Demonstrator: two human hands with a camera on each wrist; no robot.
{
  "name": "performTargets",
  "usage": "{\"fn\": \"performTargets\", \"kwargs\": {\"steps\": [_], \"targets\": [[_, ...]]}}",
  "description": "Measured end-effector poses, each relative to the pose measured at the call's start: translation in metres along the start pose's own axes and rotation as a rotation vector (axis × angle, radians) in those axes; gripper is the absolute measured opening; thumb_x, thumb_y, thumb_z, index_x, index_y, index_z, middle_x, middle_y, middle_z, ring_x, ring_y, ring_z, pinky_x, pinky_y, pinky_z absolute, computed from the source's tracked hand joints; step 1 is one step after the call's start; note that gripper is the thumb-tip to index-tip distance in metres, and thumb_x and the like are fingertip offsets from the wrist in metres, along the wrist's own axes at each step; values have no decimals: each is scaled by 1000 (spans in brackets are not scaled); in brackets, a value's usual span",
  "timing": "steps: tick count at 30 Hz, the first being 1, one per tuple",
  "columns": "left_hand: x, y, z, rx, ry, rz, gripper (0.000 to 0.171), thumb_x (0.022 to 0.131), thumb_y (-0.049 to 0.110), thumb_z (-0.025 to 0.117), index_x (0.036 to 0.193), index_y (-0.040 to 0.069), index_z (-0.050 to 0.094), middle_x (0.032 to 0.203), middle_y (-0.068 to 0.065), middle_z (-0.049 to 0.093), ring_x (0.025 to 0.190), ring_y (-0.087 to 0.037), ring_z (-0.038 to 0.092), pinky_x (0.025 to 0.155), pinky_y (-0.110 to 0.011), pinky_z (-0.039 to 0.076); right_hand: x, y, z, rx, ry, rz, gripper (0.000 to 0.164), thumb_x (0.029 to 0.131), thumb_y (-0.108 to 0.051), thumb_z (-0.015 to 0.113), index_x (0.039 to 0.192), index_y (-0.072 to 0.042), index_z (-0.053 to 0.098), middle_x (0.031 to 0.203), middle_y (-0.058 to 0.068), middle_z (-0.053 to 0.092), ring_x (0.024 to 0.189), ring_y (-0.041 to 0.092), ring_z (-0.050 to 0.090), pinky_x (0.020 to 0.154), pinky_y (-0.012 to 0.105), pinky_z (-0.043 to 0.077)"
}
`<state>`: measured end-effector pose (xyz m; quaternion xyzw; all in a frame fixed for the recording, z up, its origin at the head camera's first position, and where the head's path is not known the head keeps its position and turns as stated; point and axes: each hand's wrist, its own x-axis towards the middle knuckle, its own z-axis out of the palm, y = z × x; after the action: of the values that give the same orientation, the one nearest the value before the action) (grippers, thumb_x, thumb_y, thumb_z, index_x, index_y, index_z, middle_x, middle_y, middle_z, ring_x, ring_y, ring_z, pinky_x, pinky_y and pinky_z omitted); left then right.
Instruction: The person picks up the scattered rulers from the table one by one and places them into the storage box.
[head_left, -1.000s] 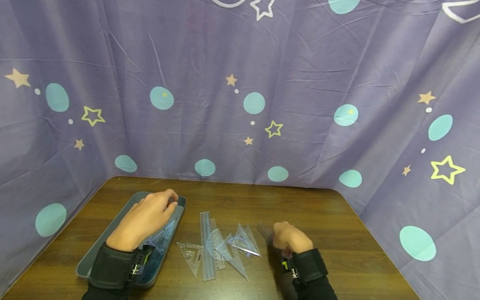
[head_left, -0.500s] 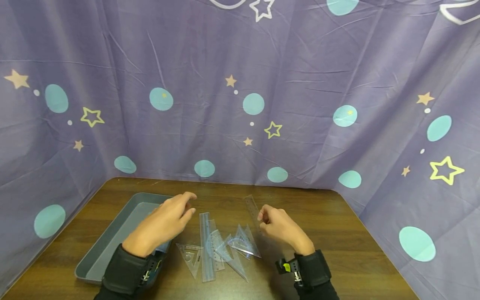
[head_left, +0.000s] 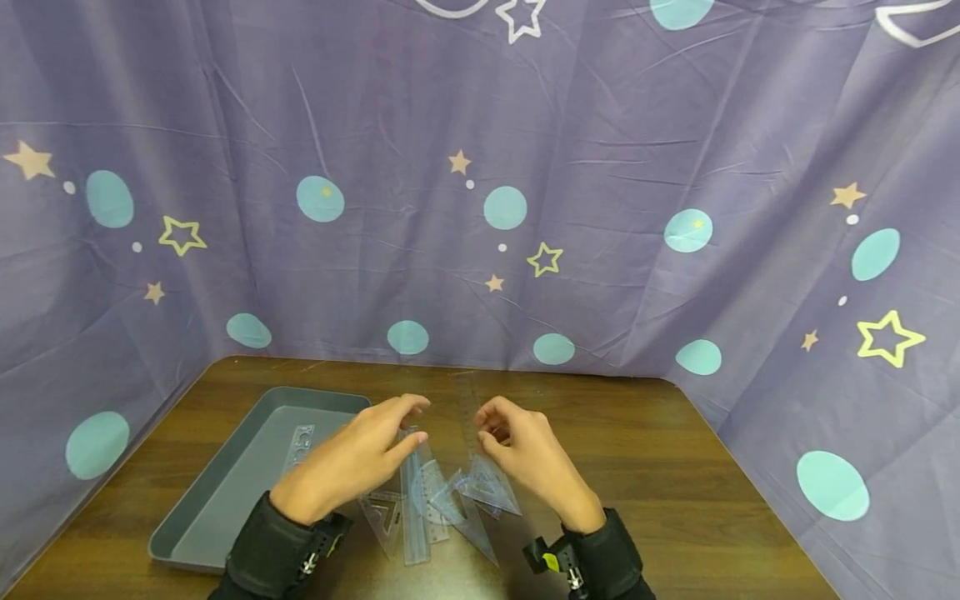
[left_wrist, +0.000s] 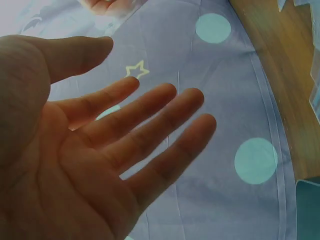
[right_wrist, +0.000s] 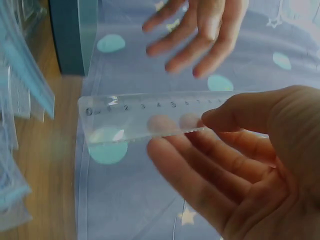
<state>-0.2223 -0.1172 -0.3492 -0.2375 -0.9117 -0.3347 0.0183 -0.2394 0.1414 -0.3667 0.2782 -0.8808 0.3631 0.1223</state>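
Observation:
My right hand (head_left: 528,446) pinches a clear plastic ruler (right_wrist: 135,117) between thumb and fingers. In the head view the ruler stands up faintly beside the fingertips, over the back of the table. My left hand (head_left: 356,454) hovers opposite with fingers spread and holds nothing; the left wrist view shows its bare palm (left_wrist: 95,155). Below both hands lie clear set squares (head_left: 467,525) and a long clear ruler (head_left: 415,508), partly overlapping. Another clear set square (head_left: 384,518) lies under the left wrist, partly hidden.
A grey tray (head_left: 217,458) stands at the left of the wooden table (head_left: 660,492). In it shows a clear stencil-like strip (head_left: 300,444), partly covered by the left hand. A purple patterned curtain (head_left: 420,275) closes off the back and sides.
The right hand has raised the ruler and brought it left, toward the middle. My left hand has moved right, from over the tray toward the right hand. The pieces on the table stay put.

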Motion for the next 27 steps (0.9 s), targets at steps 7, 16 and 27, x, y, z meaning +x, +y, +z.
{"fn": "performTargets", "kwargs": {"steps": [7, 16, 27], "targets": [[2, 2, 6, 15, 39, 201, 28, 111, 20, 64, 137, 11, 66, 134, -5, 72, 118, -23, 72, 95, -43, 62, -3, -16, 8, 67, -33, -76, 12, 99, 3, 75, 106, -5, 70, 98, 9, 80, 87, 21, 80, 78, 20, 62], [6, 3, 11, 14, 114, 343, 6, 108, 12, 67, 111, 14, 72, 109, 3, 75, 102, -16, 74, 83, -30, 62, -4, -23, 13, 108, -74, -102, 11, 100, 3, 74, 106, -5, 70, 100, 12, 81, 90, 22, 81, 78, 18, 61], [4, 1, 4, 31, 138, 298, 6, 107, 9, 67, 107, 13, 71, 99, 2, 75, 87, -6, 68, 72, -24, 58, -2, -16, 1, 53, -95, -68, 12, 99, 0, 75, 108, -8, 72, 103, 6, 81, 94, 21, 81, 81, 30, 66]]}}
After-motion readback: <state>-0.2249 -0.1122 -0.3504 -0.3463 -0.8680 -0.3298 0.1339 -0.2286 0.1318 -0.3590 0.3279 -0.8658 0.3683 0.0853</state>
